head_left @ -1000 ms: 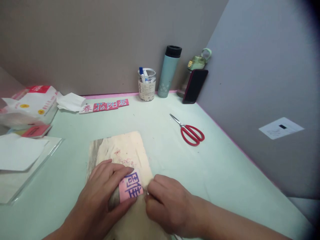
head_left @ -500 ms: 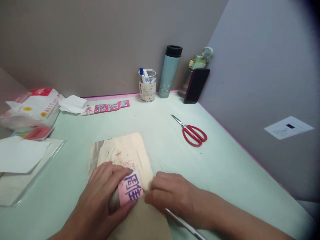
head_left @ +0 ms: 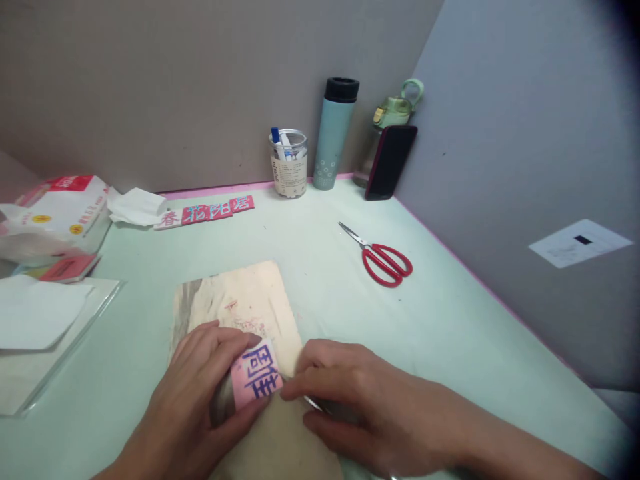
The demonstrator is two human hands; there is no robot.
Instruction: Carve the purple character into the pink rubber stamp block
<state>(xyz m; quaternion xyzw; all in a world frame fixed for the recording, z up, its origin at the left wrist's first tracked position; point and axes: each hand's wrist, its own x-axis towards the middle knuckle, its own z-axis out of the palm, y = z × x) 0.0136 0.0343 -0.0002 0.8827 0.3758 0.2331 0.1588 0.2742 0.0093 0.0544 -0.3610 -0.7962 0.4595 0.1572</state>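
My left hand (head_left: 195, 400) is closed around a small pink block (head_left: 256, 373), fingers along its far side and thumb along the near side. Purple written characters cover the block's pale pink top. It rests on a worn, cream-coloured board (head_left: 255, 293) with red marks and a grey patch. Close to the block's right edge is my right hand (head_left: 345, 393), its fingers closed on a slim silver craft knife (head_left: 314, 403). Most of the knife is hidden by the hand, and its tip is hard to make out at the block's edge.
Red-handled scissors (head_left: 383, 260) lie to the right beyond the board. At the back stand a pen jar (head_left: 289, 175), a blue tumbler (head_left: 335, 140), a green-lidded bottle (head_left: 395, 110) and a leaning phone (head_left: 393, 163). Pink character pieces (head_left: 207, 212), a tissue pack (head_left: 65, 220) and papers (head_left: 40, 317) lie left.
My right hand has turned, its thumb now apart below the index finger, and the knife has swung mostly behind the hand. The left hand still holds the block. The view has shifted slightly.
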